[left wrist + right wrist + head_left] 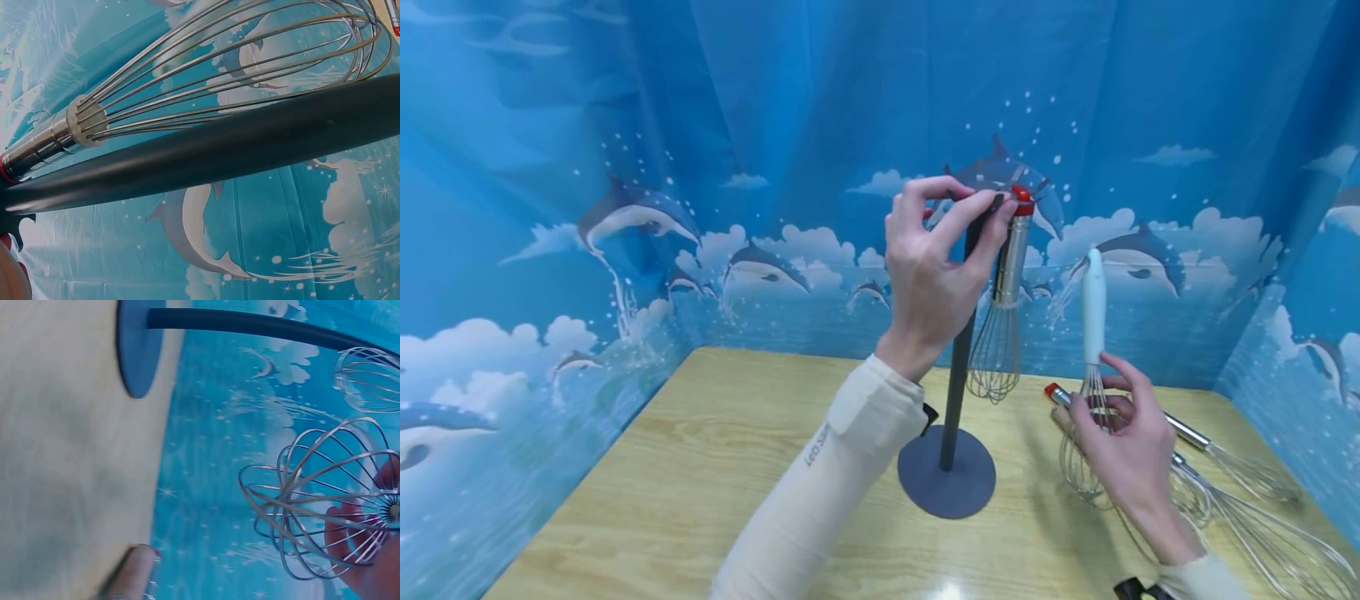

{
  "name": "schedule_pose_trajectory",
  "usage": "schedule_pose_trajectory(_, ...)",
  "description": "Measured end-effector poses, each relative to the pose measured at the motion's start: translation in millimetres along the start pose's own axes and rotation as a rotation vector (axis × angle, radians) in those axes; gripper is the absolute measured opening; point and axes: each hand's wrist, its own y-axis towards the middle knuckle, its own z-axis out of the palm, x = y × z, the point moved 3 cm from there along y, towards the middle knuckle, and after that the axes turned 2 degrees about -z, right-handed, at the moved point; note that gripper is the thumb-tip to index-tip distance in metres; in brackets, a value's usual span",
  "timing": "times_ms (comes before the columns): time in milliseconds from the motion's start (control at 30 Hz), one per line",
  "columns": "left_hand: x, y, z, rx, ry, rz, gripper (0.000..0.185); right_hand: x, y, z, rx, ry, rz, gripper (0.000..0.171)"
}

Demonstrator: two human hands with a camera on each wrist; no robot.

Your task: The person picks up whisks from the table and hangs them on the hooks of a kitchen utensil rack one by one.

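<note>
At the top of a dark upright stand (957, 375), my left hand (928, 254) pinches the black top between thumb and fingers. Beside those fingertips a steel whisk with a red end (1012, 258) hangs with its wires down; the left wrist view shows its steel handle (47, 147) alongside the pole (206, 156). To the right, my right hand (1131, 454) grips a whisk with a light blue handle (1094, 304), fingers around its wires just below the handle. This whisk stands upright, handle up, and its wire loops (290, 500) point toward the table in the right wrist view.
Several more whisks lie on the right side of the wooden table (700, 467), among them a red-ended whisk (1060, 396) and a steel-handled whisk (1187, 431). The stand's round base (946, 496) rests on the table. A blue dolphin-print curtain (820, 100) encloses the back and sides.
</note>
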Motion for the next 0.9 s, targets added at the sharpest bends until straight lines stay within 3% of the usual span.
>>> schedule_pose_trajectory(233, -1.6, -0.8, 1.6, -0.01, -0.005, -0.003, 0.023, 17, 8, -13, -0.069, 0.121, -0.133, 0.068)
schedule_pose_trajectory(433, 3.0, -0.9, 1.2, -0.044, -0.15, 0.011, 0.028, 30, 12, -17, -0.086, 0.238, -0.214, 0.067)
schedule_pose_trajectory(567, 8.2, -2.2, 0.1, -0.069, -0.249, 0.016, 0.04, 39, 13, -19, -0.096, 0.251, -0.26, 0.065)
schedule_pose_trajectory(733, 11.4, -4.1, -2.4, -0.075, -0.273, -0.04, 0.04, 46, 14, -21, -0.116, 0.285, -0.296, 0.063)
schedule_pose_trajectory(900, 12.7, -3.5, -3.8, -0.076, -0.316, -0.139, 0.037, 52, 16, -24, -0.137, 0.326, -0.3, 0.062)
